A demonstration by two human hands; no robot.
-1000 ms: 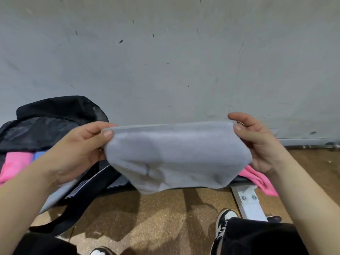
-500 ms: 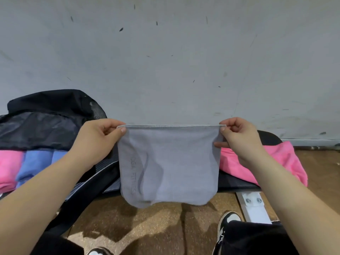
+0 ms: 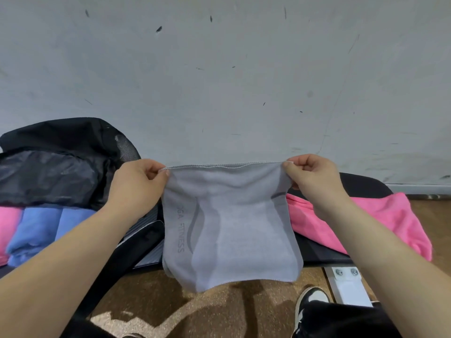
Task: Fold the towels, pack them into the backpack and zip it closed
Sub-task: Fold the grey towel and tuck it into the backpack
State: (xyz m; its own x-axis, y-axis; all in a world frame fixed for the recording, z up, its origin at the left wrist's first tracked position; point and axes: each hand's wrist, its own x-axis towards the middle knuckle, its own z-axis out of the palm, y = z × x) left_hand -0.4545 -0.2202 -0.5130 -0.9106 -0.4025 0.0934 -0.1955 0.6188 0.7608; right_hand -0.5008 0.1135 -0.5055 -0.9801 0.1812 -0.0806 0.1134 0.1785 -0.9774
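Observation:
A grey towel point(image 3: 231, 228) with dark lettering hangs in the air in front of me. My left hand point(image 3: 139, 186) pinches its top left corner and my right hand point(image 3: 311, 179) pinches its top right corner, so the top edge runs taut between them. The black backpack point(image 3: 53, 167) lies open at the left on a black bench. Rolled blue towels point(image 3: 41, 230) and a pink one point(image 3: 7, 230) sit inside it. A loose pink towel point(image 3: 380, 220) lies on the bench to the right.
The black bench point(image 3: 366, 186) stands against a grey wall point(image 3: 219, 81). Its white metal leg point(image 3: 346, 284) reaches the brown floor point(image 3: 231, 313) at lower right. My black-and-white shoe point(image 3: 310, 298) and dark trousers show at the bottom.
The grey towel has gone from bunched and tilted to hanging flat, stretched by its top corners. Both hands have shifted slightly as the view moved.

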